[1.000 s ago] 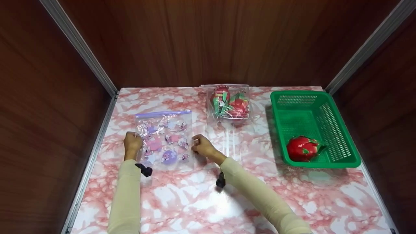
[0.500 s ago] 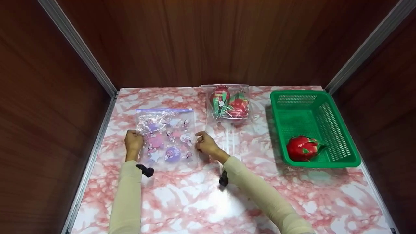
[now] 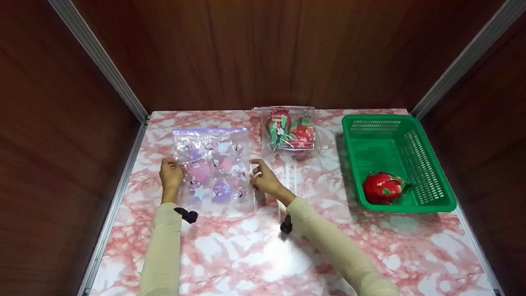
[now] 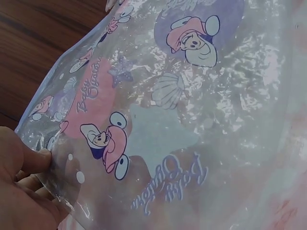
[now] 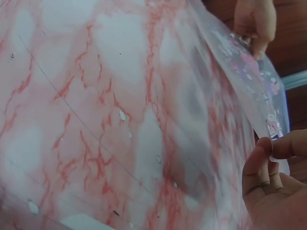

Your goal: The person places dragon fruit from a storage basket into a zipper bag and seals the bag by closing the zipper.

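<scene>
Between the two hands is a clear zip bag (image 3: 218, 168) printed with pink and purple cartoon shells and stars, its purple zip edge away from the person. The left hand (image 3: 171, 176) pinches the bag's left edge, thumb on top in the left wrist view. On the opposite edge, the right hand (image 3: 266, 177) pinches the plastic between thumb and forefinger; the right wrist view shows the bag lifted off the table there. Nothing shows inside this bag in the head view.
A second clear zip bag (image 3: 287, 151) with red-and-green dragon fruits (image 3: 302, 135) lies at the back middle. To the right stands a green plastic basket (image 3: 349, 164) holding one dragon fruit (image 3: 382, 188). Wood panels (image 3: 263, 53) enclose the marbled table (image 3: 230, 263).
Both hands have moved slightly away from the person and to the right, carrying the printed bag with them. Its purple edge sits farther back. The basket and fruit-filled bag have stayed put.
</scene>
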